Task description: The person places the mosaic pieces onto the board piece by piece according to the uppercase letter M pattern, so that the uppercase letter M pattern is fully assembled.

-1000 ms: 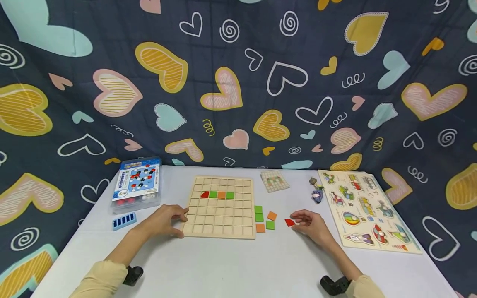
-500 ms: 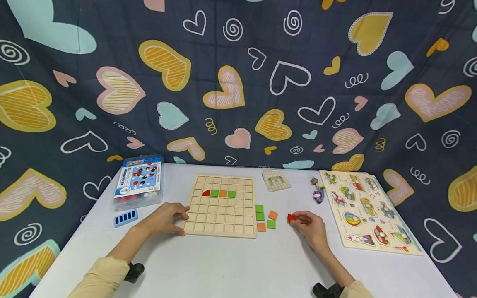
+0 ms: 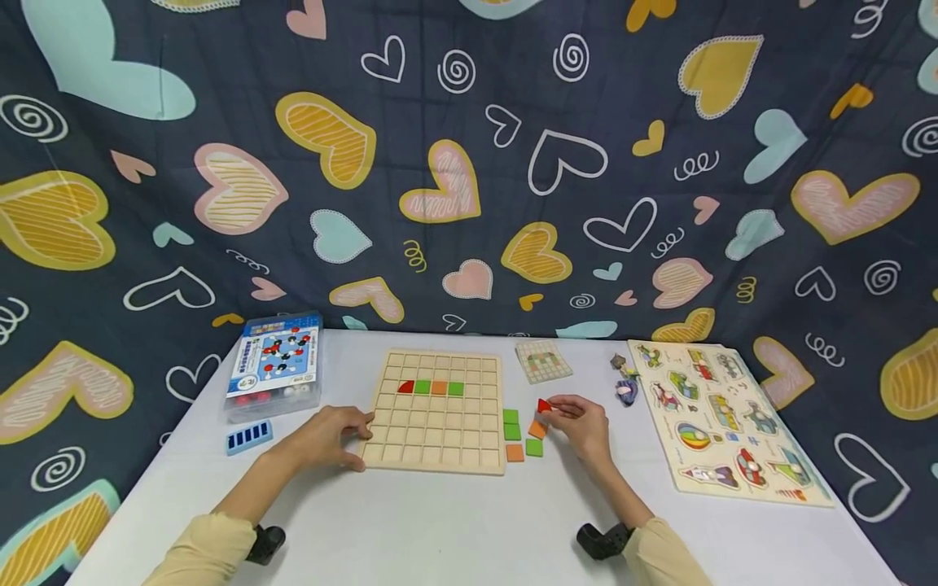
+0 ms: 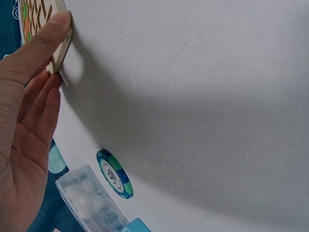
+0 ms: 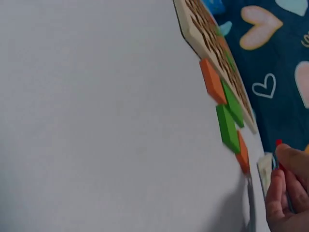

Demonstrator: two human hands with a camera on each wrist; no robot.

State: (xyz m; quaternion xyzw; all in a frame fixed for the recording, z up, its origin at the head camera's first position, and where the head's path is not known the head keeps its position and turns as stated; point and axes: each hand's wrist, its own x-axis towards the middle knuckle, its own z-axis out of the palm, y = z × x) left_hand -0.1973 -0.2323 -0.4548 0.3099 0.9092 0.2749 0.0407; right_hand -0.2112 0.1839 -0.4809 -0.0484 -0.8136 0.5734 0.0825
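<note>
Far left on the desk [image 3: 454, 521] we note a clear plastic box [image 3: 274, 364] w/ a printed lid and a blue ridged block [image 3: 247, 436] in front of it. Left hand [image 3: 328, 438] rests at the near-left corner of the wooden grid board [image 3: 438, 411], fingers [image 4: 46, 36] lightly curled round its edge, thumb on the rim per wrist view; its place matches 1 s ago. On the board, one row holds a red quarter-round, green, orange, green tiles [image 3: 431, 387]. Just right of the board lie loose tiles [image 3: 522, 433]: two green, two orange, one more green. Right hand [image 3: 580, 423] has come in from further right over the last sec and now hovers above those loose tiles, fingers pinching the red piece [image 3: 544, 405] clear of the desk. We judge the piece is picked up and in transit toward the board, approx. halfway there; not yet over any cell. Further right: a small pattern card [image 3: 542, 360], a few small figures [image 3: 624, 381], and a wooden vehicle peg puzzle [image 3: 721, 417], untouched.
</note>
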